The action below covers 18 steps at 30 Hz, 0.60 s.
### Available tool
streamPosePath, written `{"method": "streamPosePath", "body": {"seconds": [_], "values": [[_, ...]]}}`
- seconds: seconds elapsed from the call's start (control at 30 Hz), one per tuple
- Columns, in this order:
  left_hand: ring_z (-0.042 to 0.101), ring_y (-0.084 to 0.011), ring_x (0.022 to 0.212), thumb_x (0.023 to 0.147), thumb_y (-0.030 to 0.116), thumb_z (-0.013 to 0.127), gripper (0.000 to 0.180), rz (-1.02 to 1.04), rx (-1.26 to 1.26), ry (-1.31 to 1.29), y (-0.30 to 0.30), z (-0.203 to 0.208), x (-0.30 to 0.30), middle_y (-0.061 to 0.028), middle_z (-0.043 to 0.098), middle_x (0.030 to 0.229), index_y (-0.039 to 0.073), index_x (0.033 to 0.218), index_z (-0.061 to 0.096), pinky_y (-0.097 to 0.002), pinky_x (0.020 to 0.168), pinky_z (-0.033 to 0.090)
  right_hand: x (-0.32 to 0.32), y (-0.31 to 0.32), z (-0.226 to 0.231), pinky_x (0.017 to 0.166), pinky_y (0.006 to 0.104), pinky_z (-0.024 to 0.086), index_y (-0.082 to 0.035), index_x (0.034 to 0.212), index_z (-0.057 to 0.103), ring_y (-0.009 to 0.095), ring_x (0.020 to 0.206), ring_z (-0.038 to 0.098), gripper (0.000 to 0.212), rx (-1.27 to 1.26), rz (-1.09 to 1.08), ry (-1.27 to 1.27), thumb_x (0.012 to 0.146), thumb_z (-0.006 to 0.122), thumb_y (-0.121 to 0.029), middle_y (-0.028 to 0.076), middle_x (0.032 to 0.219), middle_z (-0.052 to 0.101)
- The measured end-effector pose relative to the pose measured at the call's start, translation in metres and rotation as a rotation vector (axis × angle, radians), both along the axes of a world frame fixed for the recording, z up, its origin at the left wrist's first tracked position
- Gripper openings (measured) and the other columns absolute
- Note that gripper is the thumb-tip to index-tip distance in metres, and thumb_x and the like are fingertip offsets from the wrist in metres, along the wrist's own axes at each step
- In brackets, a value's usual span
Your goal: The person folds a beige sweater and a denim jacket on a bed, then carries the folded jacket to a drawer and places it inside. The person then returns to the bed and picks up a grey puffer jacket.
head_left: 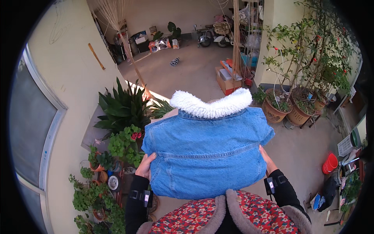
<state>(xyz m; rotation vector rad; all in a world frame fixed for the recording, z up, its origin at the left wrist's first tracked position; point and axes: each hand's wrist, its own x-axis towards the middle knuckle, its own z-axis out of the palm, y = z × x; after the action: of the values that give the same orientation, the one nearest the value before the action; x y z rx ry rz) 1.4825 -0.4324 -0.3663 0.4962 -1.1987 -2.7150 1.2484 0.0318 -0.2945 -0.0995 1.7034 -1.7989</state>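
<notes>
A blue denim jacket (206,156) with a fluffy white collar (212,105) is held out in front of my chest, folded into a wide bundle with a seam running across it. The collar points away from me. My left hand (145,167) grips the jacket's left side, its thumb on the denim and the other fingers mostly hidden. On the opposite side my right hand (268,160) holds the edge, with most of its fingers out of sight under the cloth. Something pale beige shows behind the jacket near the collar's left end.
Potted plants (124,105) line the wall on the left. Large clay pots (277,107) with tall shrubs stand at the right. Beyond the doorway are a cardboard box (226,82), a parked scooter (222,39) and a striped object (174,61). A red bucket (330,163) sits far right.
</notes>
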Motion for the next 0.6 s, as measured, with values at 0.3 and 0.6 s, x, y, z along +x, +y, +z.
{"method": "streamPosePath", "body": {"seconds": [0.3,0.6], "values": [[0.058,-0.0249,0.108,0.090,0.019,0.061,0.052,0.317,-0.015,-0.143,-0.115,-0.047,-0.227,-0.0119,0.054,0.127,0.000,0.133,0.040,-0.0407,0.092,0.049,-0.303,-0.184,0.014,0.107,0.0393,0.034,-0.002,0.148,0.015,0.027,0.130,0.038,0.091,0.031,0.235,-0.024,0.087,0.058,-0.055,0.015,0.145,0.034],[0.054,-0.0274,0.114,0.090,0.021,0.059,0.057,0.390,0.055,-0.034,-0.241,-0.044,-0.515,-0.0122,0.051,0.130,0.001,0.138,0.035,-0.0431,0.096,0.046,-0.644,-0.366,-0.016,0.108,0.0391,0.033,-0.007,0.150,0.015,0.025,0.133,0.035,0.086,0.123,0.414,-0.130,0.090,0.053,-0.056,0.012,0.149,0.030]]}}
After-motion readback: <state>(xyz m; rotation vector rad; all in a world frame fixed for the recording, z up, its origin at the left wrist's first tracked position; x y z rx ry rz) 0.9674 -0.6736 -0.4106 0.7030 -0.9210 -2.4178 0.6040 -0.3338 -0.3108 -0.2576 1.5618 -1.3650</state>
